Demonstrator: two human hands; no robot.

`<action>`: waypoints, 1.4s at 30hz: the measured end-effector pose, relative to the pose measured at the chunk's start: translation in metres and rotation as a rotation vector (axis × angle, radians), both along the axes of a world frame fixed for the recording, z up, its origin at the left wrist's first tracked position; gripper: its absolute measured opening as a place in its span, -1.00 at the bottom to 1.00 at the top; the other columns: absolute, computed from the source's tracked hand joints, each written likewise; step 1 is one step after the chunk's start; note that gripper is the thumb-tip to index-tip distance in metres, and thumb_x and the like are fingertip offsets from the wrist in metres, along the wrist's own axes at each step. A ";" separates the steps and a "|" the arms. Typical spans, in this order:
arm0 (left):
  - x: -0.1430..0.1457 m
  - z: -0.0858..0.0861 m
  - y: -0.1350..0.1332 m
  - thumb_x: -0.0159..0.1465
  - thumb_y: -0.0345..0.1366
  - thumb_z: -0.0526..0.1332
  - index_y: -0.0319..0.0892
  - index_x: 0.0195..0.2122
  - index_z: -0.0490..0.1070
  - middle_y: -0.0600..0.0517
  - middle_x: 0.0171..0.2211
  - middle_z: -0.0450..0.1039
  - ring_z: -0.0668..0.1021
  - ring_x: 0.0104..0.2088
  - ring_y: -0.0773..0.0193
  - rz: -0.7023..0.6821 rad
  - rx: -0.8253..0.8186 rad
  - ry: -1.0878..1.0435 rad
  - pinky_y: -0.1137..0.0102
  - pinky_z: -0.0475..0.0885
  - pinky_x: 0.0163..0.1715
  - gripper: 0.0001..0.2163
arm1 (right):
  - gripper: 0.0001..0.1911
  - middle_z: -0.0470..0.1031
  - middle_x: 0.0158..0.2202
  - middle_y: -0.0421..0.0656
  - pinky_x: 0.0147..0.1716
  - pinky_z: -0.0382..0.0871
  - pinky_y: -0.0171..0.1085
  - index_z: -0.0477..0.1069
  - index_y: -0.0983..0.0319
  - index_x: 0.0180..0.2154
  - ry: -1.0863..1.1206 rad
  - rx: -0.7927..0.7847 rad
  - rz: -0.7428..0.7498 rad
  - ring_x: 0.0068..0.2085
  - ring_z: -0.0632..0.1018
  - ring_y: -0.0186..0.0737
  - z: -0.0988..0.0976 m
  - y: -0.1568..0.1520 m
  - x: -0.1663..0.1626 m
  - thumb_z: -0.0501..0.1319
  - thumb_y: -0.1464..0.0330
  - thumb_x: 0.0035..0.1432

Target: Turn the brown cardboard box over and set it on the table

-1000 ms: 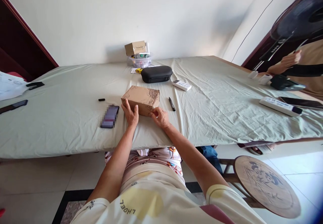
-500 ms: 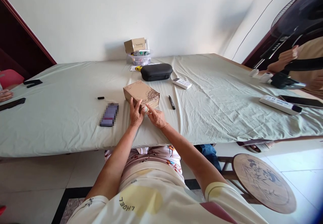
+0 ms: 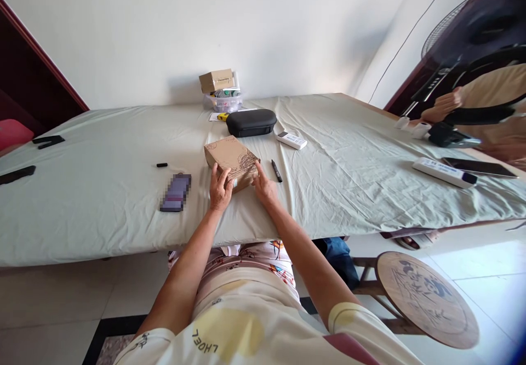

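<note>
A brown cardboard box [image 3: 230,154] with dark line drawings on its lid sits closed on the cloth in front of me, turned slightly askew. My left hand [image 3: 221,192] grips its near left corner, fingers spread along the side and the front. At the near right corner, my right hand [image 3: 265,187] rests its fingertips against the box's edge and side. A small pale patch [image 3: 235,182] shows on the front face between my hands. Just right of the box lies a black marker [image 3: 276,171] without its cap. The black cap [image 3: 161,165] is to the left, above a phone [image 3: 176,192].
Behind the box are a black zip case [image 3: 251,123], a white device [image 3: 292,140] and a plastic tub [image 3: 224,102] with a small carton [image 3: 216,80] on it. Another person [image 3: 489,102] is at the right, near a white device [image 3: 444,172]. A wooden stool [image 3: 427,299] stands below.
My right hand has moved from the front middle of the box to its near right corner. The box has turned a little, and its front face shows more. The view has shifted slightly.
</note>
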State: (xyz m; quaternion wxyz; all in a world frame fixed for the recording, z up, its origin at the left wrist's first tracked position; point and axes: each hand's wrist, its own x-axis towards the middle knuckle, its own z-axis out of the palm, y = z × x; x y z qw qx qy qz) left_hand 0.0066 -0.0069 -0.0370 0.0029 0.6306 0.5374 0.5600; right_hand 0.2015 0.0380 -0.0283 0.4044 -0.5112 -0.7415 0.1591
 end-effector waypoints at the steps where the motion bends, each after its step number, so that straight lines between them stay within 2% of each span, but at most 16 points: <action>1: 0.000 0.001 0.000 0.47 0.08 0.10 -0.13 0.21 0.49 -0.27 0.48 0.11 0.25 0.49 -0.12 0.007 -0.005 0.001 0.00 0.23 0.43 -0.52 | -0.36 0.65 -0.39 -0.16 -0.27 0.48 -0.21 0.22 0.16 0.46 0.042 -0.003 -0.034 -0.40 0.61 -0.14 0.000 0.003 0.004 0.00 0.05 0.49; 7: 0.002 0.002 -0.003 0.45 0.07 0.11 -0.14 0.25 0.44 -0.28 0.48 0.12 0.26 0.48 -0.09 0.074 -0.074 0.001 0.01 0.28 0.41 -0.50 | -0.33 0.64 -0.31 -0.14 -0.33 0.40 -0.25 0.34 0.22 0.33 0.190 0.076 -0.130 -0.41 0.53 -0.19 -0.008 0.010 0.006 0.08 -0.02 0.39; 13: -0.002 -0.001 0.000 0.45 0.11 0.09 -0.14 0.21 0.44 -0.30 0.44 0.20 0.29 0.46 -0.04 0.062 -0.030 -0.078 0.05 0.28 0.42 -0.49 | -0.43 0.58 -0.35 -0.15 -0.28 0.41 -0.26 0.52 0.21 0.05 0.209 0.003 -0.163 -0.34 0.57 -0.17 -0.011 0.014 0.004 0.09 -0.09 0.35; 17: -0.006 -0.004 0.004 0.44 0.13 0.10 -0.16 0.19 0.40 -0.31 0.38 0.29 0.40 0.39 -0.04 0.006 -0.014 -0.226 0.08 0.38 0.35 -0.48 | -0.41 0.58 -0.31 -0.17 -0.29 0.46 -0.24 0.45 0.19 0.15 0.358 0.021 -0.049 -0.38 0.54 -0.22 -0.009 0.014 0.006 0.12 -0.08 0.34; 21: -0.006 -0.011 0.009 0.43 0.09 0.13 -0.16 0.23 0.33 -0.27 0.30 0.41 0.58 0.21 0.00 -0.095 -0.173 -0.416 0.15 0.60 0.11 -0.49 | -0.34 0.51 -0.30 -0.21 -0.23 0.54 -0.21 0.30 0.18 0.30 0.517 0.077 0.073 -0.34 0.56 -0.24 -0.007 0.012 0.004 0.17 -0.04 0.33; 24: -0.004 -0.015 0.011 0.41 -0.02 0.18 -0.17 0.16 0.35 -0.24 0.16 0.54 0.68 0.05 0.02 -0.124 -0.263 -0.472 0.16 0.66 -0.03 -0.59 | -0.23 0.49 -0.31 -0.23 -0.24 0.55 -0.20 0.17 0.18 0.37 0.591 0.069 0.110 -0.33 0.58 -0.22 -0.007 0.013 0.004 0.22 -0.03 0.29; 26: -0.005 -0.016 0.012 0.38 -0.08 0.22 -0.14 0.06 0.41 -0.19 0.06 0.61 0.69 0.01 0.03 -0.089 -0.279 -0.400 0.14 0.63 0.03 -0.68 | -0.26 0.52 -0.29 -0.20 -0.27 0.54 -0.19 0.22 0.17 0.33 0.570 0.043 0.093 -0.34 0.59 -0.21 -0.008 0.014 0.005 0.23 -0.04 0.27; 29: -0.007 -0.018 0.012 0.37 -0.12 0.25 -0.10 -0.01 0.44 -0.14 -0.02 0.65 0.69 -0.01 0.03 -0.023 -0.276 -0.288 0.13 0.59 0.08 -0.76 | -0.44 0.58 -0.30 -0.18 -0.30 0.52 -0.19 0.38 0.18 0.14 0.401 -0.006 0.067 -0.36 0.60 -0.18 -0.011 0.015 0.006 0.25 -0.02 0.26; 32: -0.008 -0.020 0.013 0.42 -0.09 0.19 -0.11 -0.02 0.42 -0.12 -0.07 0.64 0.71 -0.17 0.09 0.002 -0.304 -0.333 0.21 0.63 -0.11 -0.76 | -0.59 0.61 -0.36 -0.19 -0.33 0.49 -0.21 0.44 0.16 -0.01 0.178 -0.047 0.110 -0.37 0.59 -0.15 -0.015 0.014 0.004 0.31 0.08 0.20; 35: -0.009 -0.022 0.015 0.46 -0.08 0.12 -0.11 -0.03 0.40 -0.09 -0.10 0.63 0.70 -0.27 0.14 -0.025 -0.329 -0.417 0.27 0.63 -0.25 -0.76 | -0.51 0.65 -0.32 -0.18 -0.33 0.47 -0.23 0.43 0.15 0.12 0.050 -0.034 0.146 -0.34 0.60 -0.12 -0.017 0.013 0.002 0.34 0.20 0.17; 38: -0.010 -0.022 0.015 0.46 -0.12 0.13 -0.10 -0.06 0.43 -0.09 -0.13 0.62 0.69 -0.15 0.07 0.049 -0.316 -0.351 0.19 0.61 -0.07 -0.80 | -0.32 0.66 -0.28 -0.17 -0.28 0.49 -0.23 0.31 0.16 0.32 0.027 -0.003 0.168 -0.30 0.62 -0.13 -0.017 0.012 0.001 0.32 0.23 0.19; 42: -0.009 -0.019 0.014 0.41 -0.11 0.21 -0.16 -0.05 0.46 -0.23 -0.02 0.56 0.58 0.15 -0.07 0.170 -0.267 -0.190 0.05 0.45 0.25 -0.76 | -0.27 0.64 -0.30 -0.18 -0.22 0.50 -0.22 0.27 0.20 0.38 0.043 0.045 0.219 -0.32 0.60 -0.18 -0.018 0.008 -0.002 0.32 0.16 0.25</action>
